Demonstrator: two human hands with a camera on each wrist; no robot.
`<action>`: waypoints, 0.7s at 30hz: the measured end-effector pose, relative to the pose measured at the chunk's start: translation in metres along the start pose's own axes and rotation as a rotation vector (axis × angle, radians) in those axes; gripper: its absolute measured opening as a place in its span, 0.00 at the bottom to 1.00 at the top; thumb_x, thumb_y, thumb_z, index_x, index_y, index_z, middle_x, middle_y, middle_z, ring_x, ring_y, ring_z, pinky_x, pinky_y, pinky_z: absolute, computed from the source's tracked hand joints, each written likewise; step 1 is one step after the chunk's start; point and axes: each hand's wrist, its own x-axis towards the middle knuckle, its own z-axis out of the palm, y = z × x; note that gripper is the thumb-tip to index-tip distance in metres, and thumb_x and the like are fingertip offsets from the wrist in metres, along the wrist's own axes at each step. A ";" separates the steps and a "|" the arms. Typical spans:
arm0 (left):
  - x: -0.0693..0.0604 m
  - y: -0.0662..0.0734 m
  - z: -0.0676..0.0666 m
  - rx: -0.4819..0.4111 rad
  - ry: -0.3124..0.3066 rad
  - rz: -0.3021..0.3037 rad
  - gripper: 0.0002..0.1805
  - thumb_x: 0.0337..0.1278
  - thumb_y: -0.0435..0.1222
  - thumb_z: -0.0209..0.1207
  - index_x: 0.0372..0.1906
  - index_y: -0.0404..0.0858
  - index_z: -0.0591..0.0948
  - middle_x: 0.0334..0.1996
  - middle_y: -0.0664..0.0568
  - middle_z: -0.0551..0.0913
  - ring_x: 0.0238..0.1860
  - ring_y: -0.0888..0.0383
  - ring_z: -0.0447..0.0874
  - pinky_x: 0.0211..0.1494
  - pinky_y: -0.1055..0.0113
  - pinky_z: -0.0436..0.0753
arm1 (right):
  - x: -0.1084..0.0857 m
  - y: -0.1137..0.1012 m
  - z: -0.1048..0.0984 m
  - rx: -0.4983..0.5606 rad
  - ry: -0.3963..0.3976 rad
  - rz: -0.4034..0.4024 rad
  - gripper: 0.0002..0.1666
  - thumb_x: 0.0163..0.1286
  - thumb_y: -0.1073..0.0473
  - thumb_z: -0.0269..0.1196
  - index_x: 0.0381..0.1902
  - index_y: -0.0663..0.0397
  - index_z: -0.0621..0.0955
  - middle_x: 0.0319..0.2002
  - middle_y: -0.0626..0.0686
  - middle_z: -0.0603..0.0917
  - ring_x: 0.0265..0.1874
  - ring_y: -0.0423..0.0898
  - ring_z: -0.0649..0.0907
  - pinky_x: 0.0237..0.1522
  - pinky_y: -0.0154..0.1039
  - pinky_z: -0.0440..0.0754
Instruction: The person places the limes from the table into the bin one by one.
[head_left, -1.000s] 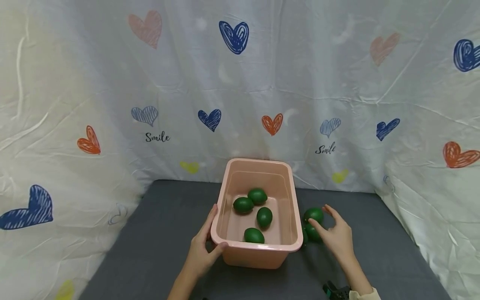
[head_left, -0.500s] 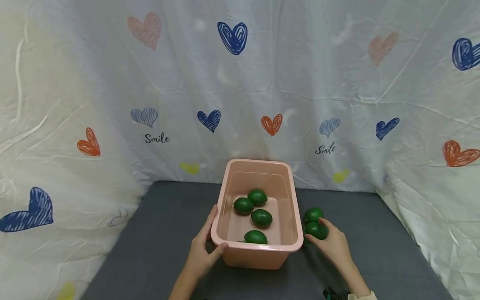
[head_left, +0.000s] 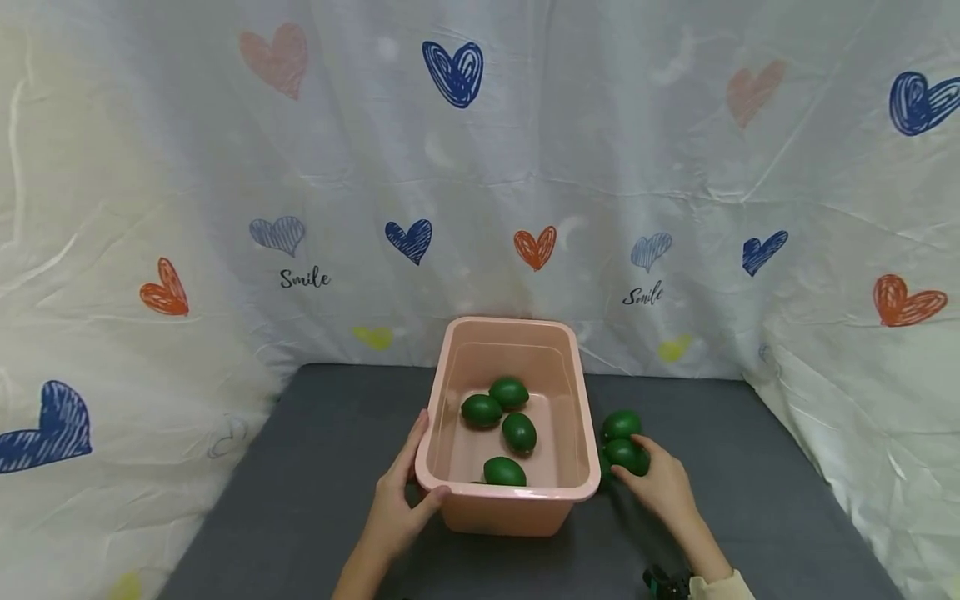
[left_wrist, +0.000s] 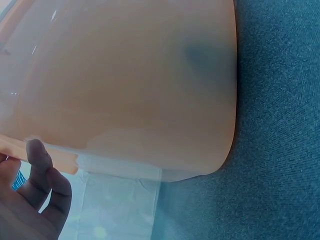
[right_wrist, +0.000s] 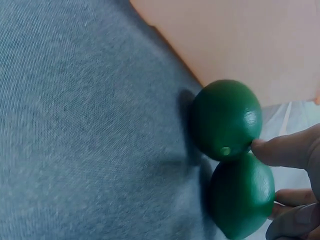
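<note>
A peach-coloured bin [head_left: 507,492] holds several green, lime-like fruits [head_left: 519,433] on its floor. At its near left corner my left hand [head_left: 393,510] grips the rim; the left wrist view shows this hand [left_wrist: 37,200] with bent fingers at the rim [left_wrist: 60,159]. To the right of the bin, my right hand [head_left: 666,492] holds a green fruit [head_left: 627,455] between thumb and fingers, low over the table. In the right wrist view the thumb [right_wrist: 290,149] lies where this fruit [right_wrist: 242,195] meets another [right_wrist: 225,120].
Another green fruit [head_left: 622,424] lies just behind the held one, and part of one more [head_left: 604,472] shows against the bin's right side. Behind the dark grey table [head_left: 300,467] hangs a pale curtain [head_left: 480,167] with printed hearts.
My right hand has shifted from the rear fruit to the nearer one and closed around it. Inside the bin, the middle fruit rolled and turned. My left hand keeps its hold.
</note>
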 end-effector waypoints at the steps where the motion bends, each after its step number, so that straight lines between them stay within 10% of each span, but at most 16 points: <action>1: -0.001 0.000 -0.001 0.003 0.004 0.003 0.53 0.58 0.34 0.73 0.86 0.49 0.59 0.84 0.47 0.59 0.80 0.66 0.58 0.72 0.79 0.65 | 0.000 0.001 0.001 0.000 -0.006 -0.001 0.40 0.65 0.54 0.75 0.69 0.70 0.77 0.62 0.75 0.81 0.57 0.73 0.83 0.56 0.68 0.82; 21: -0.006 -0.002 -0.002 0.006 -0.009 0.003 0.52 0.60 0.37 0.73 0.86 0.50 0.59 0.84 0.46 0.59 0.81 0.62 0.58 0.73 0.77 0.65 | -0.001 0.009 0.013 -0.024 0.019 0.039 0.38 0.65 0.60 0.75 0.69 0.70 0.75 0.59 0.77 0.82 0.53 0.74 0.84 0.52 0.70 0.81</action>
